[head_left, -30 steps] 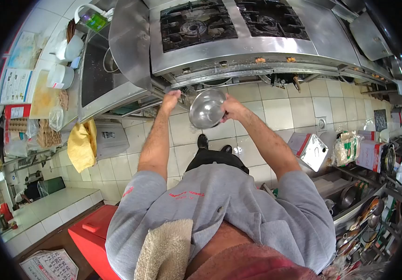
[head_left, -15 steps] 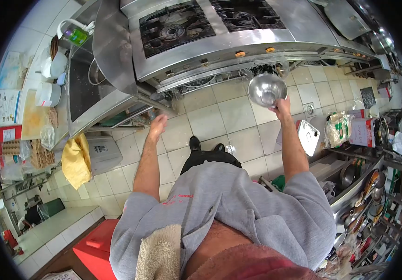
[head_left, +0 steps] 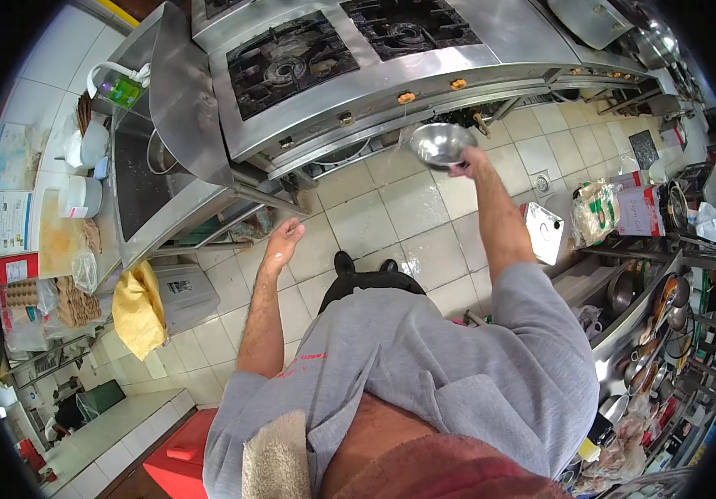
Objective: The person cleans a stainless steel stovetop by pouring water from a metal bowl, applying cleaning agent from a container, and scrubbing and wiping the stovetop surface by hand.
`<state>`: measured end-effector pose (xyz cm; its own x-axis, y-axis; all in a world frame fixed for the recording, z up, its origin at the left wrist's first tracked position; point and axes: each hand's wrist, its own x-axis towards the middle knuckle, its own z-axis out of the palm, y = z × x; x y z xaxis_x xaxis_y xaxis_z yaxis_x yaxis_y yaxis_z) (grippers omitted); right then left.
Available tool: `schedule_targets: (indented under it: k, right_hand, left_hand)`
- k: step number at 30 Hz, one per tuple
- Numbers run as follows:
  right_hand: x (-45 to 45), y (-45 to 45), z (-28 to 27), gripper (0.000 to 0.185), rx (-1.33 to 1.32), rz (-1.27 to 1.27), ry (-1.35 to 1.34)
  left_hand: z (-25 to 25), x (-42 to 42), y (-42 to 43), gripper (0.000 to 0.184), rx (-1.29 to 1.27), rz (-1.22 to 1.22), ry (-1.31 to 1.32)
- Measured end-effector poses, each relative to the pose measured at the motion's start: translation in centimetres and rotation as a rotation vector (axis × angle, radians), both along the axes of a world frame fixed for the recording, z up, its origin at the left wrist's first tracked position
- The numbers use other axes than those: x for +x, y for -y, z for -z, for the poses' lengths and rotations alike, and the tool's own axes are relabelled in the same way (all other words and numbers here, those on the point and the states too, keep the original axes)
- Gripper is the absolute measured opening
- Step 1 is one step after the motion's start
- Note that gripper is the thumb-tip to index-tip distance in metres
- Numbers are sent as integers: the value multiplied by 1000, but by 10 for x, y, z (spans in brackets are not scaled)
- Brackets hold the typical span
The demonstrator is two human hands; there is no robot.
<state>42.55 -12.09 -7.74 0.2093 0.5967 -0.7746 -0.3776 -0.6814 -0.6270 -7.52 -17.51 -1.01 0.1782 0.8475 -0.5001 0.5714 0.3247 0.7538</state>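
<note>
My right hand [head_left: 472,161] grips the near right rim of a shiny metal bowl [head_left: 439,145], held out over the floor in front of the stove. The bowl is tilted and looks empty inside. My left hand [head_left: 284,239] hangs in the air with nothing in it, its fingers loosely stretched out, nearest to the sink counter's leg and lower rail. Wet patches shine on the tiled floor [head_left: 412,205] between my hands and around my shoes.
A stainless gas stove [head_left: 318,121] runs along the front. To the left are a metal sink [head_left: 138,162], a yellow cloth [head_left: 137,312] and a grey plastic bin [head_left: 189,298]. A shelf rack [head_left: 653,287] with pans and ladles stands right, near a white tin [head_left: 543,233].
My right hand has swung the bowl left and slightly forward, tipping it. Water splashing by the stove's base has mostly gone. My left hand has lowered slightly, its fingers clearer, and the view has shifted.
</note>
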Motion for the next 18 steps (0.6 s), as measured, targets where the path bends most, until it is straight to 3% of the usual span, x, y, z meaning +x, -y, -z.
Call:
schedule_targets:
  k: [3, 5, 6, 8, 10, 11, 13, 15, 17, 18]
  right_hand:
    - [-10, -14, -57, 49, -103, 13, 159]
    - [-54, 10, -84, 52, 182, -91, 275]
    - [-72, 11, -103, 52, 190, -114, 275]
    - [-110, 11, -150, 56, 345, -243, 79]
    - [-167, 5, -204, 62, 449, -299, 38]
    - [-198, -3, -229, 63, 506, -353, -5]
    - [-260, -20, -263, 61, 628, -460, -78]
    - [-320, -48, -287, 57, 737, -528, -140]
    - [-376, -69, -290, 56, 780, -557, -179]
    - [-404, -78, -283, 56, 1023, -548, -42]
  left_hand:
    - [-20, 2, -1, 56, 69, 16, 91]
    - [-39, 3, -1, 59, 75, -10, 143]
    - [-64, 10, 0, 62, 74, -22, 195]
    - [-111, 20, 0, 66, 80, -52, 245]
    - [-155, 22, -7, 68, 102, -130, 504]
    - [-171, 14, -17, 68, 107, -141, 505]
    - [-203, -9, -38, 72, 38, -260, 928]
    - [-246, -35, -63, 68, 193, -432, 877]
    - [-248, -85, -86, 56, 265, -549, 768]
    - [-237, -122, -100, 51, 288, -581, 759]
